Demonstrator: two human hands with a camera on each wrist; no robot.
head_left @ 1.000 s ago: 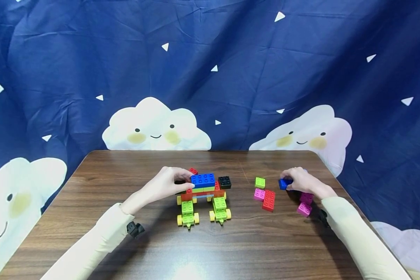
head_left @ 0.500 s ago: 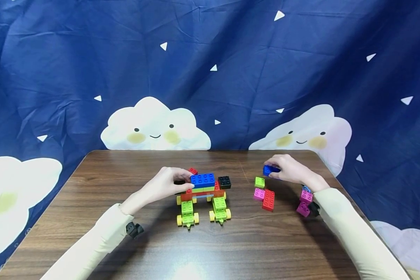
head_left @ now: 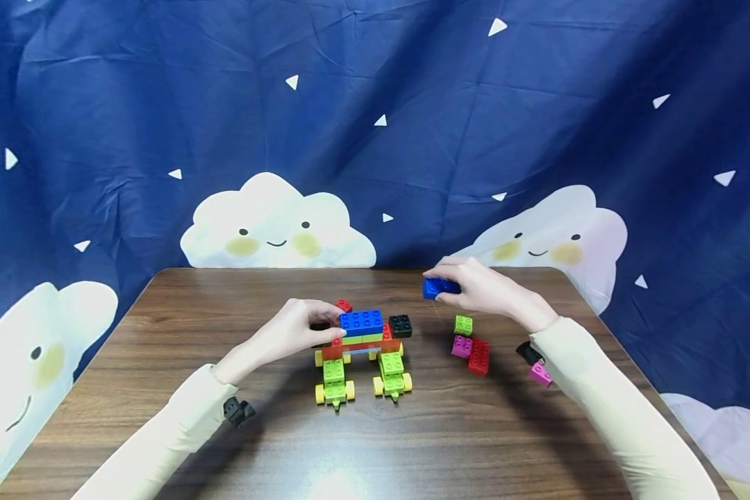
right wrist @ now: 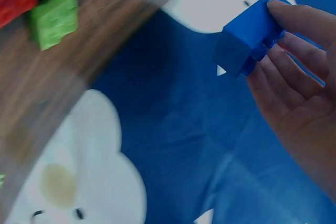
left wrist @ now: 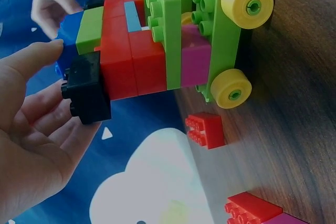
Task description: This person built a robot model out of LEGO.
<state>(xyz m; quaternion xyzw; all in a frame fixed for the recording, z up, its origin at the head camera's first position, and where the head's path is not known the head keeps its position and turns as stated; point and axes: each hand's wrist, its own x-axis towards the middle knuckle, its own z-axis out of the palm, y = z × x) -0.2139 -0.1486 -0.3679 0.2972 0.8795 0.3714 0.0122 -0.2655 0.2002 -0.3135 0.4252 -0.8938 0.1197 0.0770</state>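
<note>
My left hand [head_left: 285, 332] grips the upper end of a wheeled vehicle built of toy bricks, thumb at the blue top brick [head_left: 362, 321]. The vehicle has red bricks [left wrist: 122, 51] in its middle, black bricks [head_left: 401, 325] at both sides, and green wheel bases [head_left: 392, 368] with yellow wheels [left wrist: 247, 2]. Above the table's back part, my right hand [head_left: 489, 290] pinches a loose blue building brick [right wrist: 251, 30] between thumb and fingers. Its studs face the palm in the right wrist view.
Right of the vehicle lie a lime brick [head_left: 464, 324], a pink brick [head_left: 462, 346] and a red brick [head_left: 478, 357]. Another pink brick [head_left: 540, 374] shows beside the right sleeve. A small red brick [head_left: 344, 305] sits behind the vehicle. A blue cloud-print curtain [head_left: 375, 83] hangs behind the table.
My right hand has lifted the blue brick off the right side of the table and carried it left toward the vehicle. The left hand stays on the vehicle.
</note>
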